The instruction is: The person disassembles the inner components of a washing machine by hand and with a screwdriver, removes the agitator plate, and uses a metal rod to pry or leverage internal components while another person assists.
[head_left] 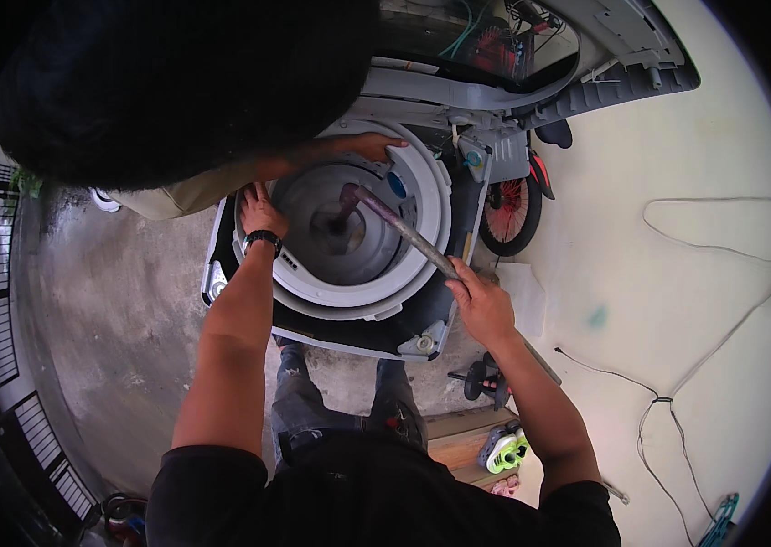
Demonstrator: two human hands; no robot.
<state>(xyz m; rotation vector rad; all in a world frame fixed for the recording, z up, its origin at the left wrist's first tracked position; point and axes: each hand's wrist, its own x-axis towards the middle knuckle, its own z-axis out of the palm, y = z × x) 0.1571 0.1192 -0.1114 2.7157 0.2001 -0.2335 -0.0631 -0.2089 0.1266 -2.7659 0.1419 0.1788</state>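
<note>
A top-loading washing machine stands open before me, its grey drum (312,187) ringed by a pale rim (435,182). My left hand (262,217) grips the left side of that rim, a dark watch on its wrist. In my right hand (484,305) is a long metal bar (413,235), held closed around its shaft at the right of the machine. The bar slants over the rim into the drum. Its bent, reddish-brown end (349,193) is above the drum's centre; whether it touches anything down there cannot be told.
A co-worker's dark-haired head (185,82) covers the upper left, and that person's hand (376,146) lies on the far rim. The raised lid (495,46) stands behind. Right of the machine are a bicycle wheel (511,214), a pale wall (604,237) and, lower, bright shoes (502,451).
</note>
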